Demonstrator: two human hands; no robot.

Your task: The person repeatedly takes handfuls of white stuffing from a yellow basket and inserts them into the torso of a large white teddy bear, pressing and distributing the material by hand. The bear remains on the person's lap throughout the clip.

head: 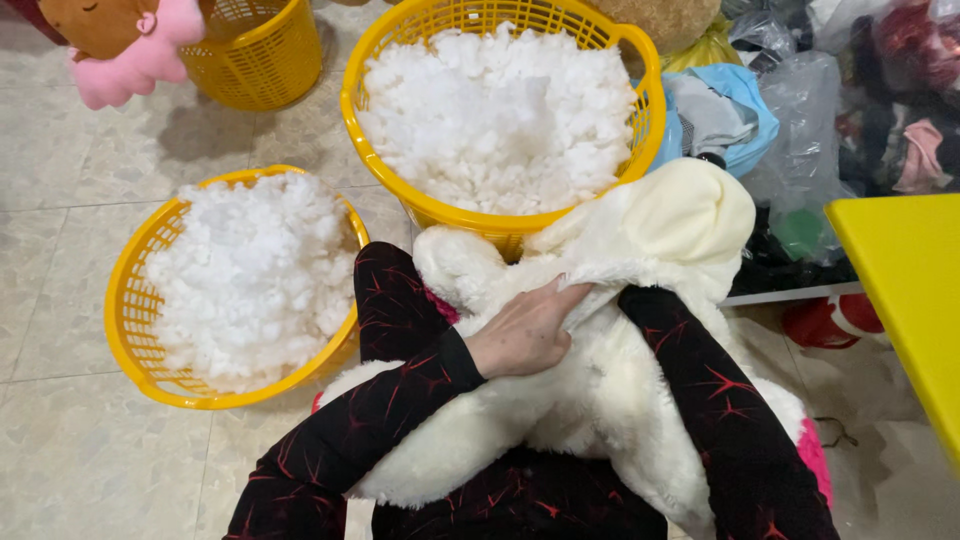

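A large white plush toy (610, 390) with a cream ear (690, 215) lies across my lap. My left hand (525, 335) rests on it and pinches the furry edge of an opening in its body. My right forearm, in a black sleeve with red marks (700, 400), runs into that opening, so the hand itself is hidden inside the toy. Two yellow plastic baskets stand in front of me: one on the left (125, 310) and one straight ahead (352, 110), just beyond the toy. Both are heaped with white fibre stuffing (250, 270).
A third yellow basket (262, 55) stands at the back left, beside a brown and pink plush toy (125, 45). A yellow tabletop (905, 290) juts in on the right. Plastic bags (800, 130) and piled cloth fill the back right. The floor is pale tile (70, 180).
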